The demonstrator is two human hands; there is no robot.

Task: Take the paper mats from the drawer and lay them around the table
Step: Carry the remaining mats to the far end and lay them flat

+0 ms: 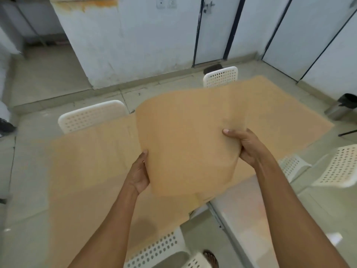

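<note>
Holding a tan paper mat [185,144] up over the counter [87,161], the left hand [138,175] grips its near-left edge and the right hand [245,146] its right edge, fingers closed on the sheet. The mat's long axis runs roughly near to far, tilted and slightly curled. White perforated chairs [92,117] stand around the counter, one at the far left. A metal bin [342,107], its contents unseen, sits on the tiled floor [48,84] at far right

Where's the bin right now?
In the head view the bin stands on the floor at the far right, beyond the table, behind the right-hand chair.
</note>
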